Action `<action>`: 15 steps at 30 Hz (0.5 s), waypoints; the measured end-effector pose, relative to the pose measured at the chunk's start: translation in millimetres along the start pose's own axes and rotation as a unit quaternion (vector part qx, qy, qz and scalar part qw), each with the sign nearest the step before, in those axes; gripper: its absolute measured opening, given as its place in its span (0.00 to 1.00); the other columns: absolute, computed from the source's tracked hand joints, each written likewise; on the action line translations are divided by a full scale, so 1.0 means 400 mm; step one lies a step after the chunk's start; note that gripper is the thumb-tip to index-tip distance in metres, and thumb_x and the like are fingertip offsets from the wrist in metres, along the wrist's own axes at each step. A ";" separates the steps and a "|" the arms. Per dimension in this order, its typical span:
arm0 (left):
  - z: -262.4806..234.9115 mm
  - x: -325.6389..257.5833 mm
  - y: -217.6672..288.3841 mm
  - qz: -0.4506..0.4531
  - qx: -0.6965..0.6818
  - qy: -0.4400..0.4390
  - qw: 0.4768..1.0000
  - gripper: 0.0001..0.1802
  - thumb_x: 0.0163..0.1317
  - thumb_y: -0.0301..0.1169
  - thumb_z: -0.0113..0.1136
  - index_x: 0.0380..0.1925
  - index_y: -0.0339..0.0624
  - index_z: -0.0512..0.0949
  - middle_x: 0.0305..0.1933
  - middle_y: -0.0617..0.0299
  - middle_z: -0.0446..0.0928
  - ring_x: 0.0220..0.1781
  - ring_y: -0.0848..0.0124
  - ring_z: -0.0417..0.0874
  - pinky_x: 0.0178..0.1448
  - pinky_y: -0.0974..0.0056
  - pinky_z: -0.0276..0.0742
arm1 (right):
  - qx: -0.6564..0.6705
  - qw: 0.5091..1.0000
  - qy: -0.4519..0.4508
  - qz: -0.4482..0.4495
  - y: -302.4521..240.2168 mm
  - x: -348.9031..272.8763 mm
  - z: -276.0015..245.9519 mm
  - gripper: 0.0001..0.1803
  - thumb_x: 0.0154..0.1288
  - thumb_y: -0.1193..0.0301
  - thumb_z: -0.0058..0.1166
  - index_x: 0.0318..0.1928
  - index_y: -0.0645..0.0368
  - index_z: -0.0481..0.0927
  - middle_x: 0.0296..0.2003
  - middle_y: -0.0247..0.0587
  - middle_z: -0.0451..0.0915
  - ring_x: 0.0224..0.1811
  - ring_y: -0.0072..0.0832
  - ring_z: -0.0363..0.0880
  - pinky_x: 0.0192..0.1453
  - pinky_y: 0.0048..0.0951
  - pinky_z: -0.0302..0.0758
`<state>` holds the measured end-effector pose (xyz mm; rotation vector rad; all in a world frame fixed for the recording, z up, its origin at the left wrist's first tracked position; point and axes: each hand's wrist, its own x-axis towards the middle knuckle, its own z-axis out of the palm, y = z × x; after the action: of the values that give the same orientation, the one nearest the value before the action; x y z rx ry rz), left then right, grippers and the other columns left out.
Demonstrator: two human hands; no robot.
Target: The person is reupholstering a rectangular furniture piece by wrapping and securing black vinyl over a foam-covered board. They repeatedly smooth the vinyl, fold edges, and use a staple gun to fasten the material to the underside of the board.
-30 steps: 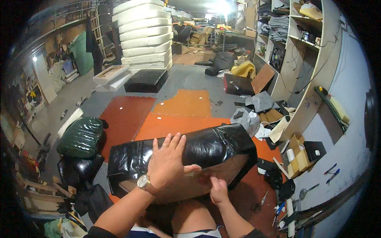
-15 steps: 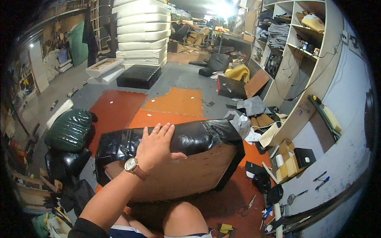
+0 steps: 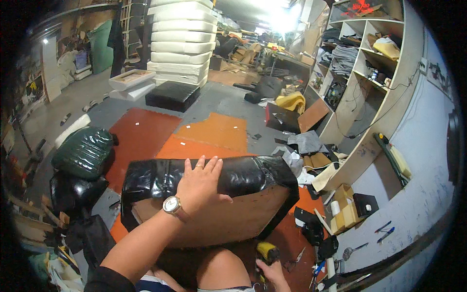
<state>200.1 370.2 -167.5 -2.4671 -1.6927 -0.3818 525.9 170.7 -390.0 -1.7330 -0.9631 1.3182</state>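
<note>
2 hands share the work: the black vinyl-covered seat panel (image 3: 209,194) stands on edge on the floor (image 3: 146,131) before the person's knee, bare board facing them. The left hand (image 3: 199,182) lies flat, fingers spread over its padded top edge, seemingly steadying it upright. The right hand (image 3: 272,272) reaches low beside a yellow-and-black tool (image 3: 267,250); its grip I cannot tell

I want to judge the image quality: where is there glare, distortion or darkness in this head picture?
In the head view, the ceiling light is blown out to white glare; the black leather cushion under the left hand shows glossy reflections; the shelf unit bends from fisheye distortion; the rim is black, and the right hand sits in dim shadow near the lower edge.
</note>
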 end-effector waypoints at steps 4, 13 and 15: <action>-0.012 -0.007 0.000 -0.002 0.006 -0.013 1.000 0.66 0.49 0.71 0.72 0.79 0.39 0.62 0.84 0.54 0.63 0.85 0.49 0.62 0.83 0.32 0.56 | -0.051 0.959 0.085 -0.266 -0.289 -0.039 0.169 0.18 0.66 0.68 0.72 0.49 0.67 0.84 0.39 0.40 0.88 0.38 0.25 0.87 0.43 0.31 0.82; -0.018 -0.025 0.025 0.015 0.029 -0.001 0.999 0.61 0.50 0.61 0.78 0.78 0.40 0.62 0.83 0.54 0.63 0.84 0.49 0.63 0.82 0.32 0.58 | -0.035 0.924 0.083 -0.371 -0.401 -0.042 0.318 0.14 0.69 0.69 0.67 0.49 0.64 0.83 0.39 0.39 0.85 0.40 0.27 0.84 0.45 0.33 0.80; -0.021 -0.029 0.025 0.011 0.026 0.004 1.000 0.61 0.51 0.60 0.78 0.78 0.39 0.62 0.83 0.54 0.64 0.84 0.49 0.63 0.82 0.32 0.58 | -0.050 0.906 0.113 -0.406 -0.401 -0.028 0.333 0.09 0.68 0.69 0.67 0.44 0.60 0.85 0.31 0.40 0.86 0.32 0.23 0.86 0.39 0.32 0.81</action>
<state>204.3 354.0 -162.2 -2.4432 -1.6490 -0.3410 373.9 247.1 -268.8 -1.2671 -1.4137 0.5208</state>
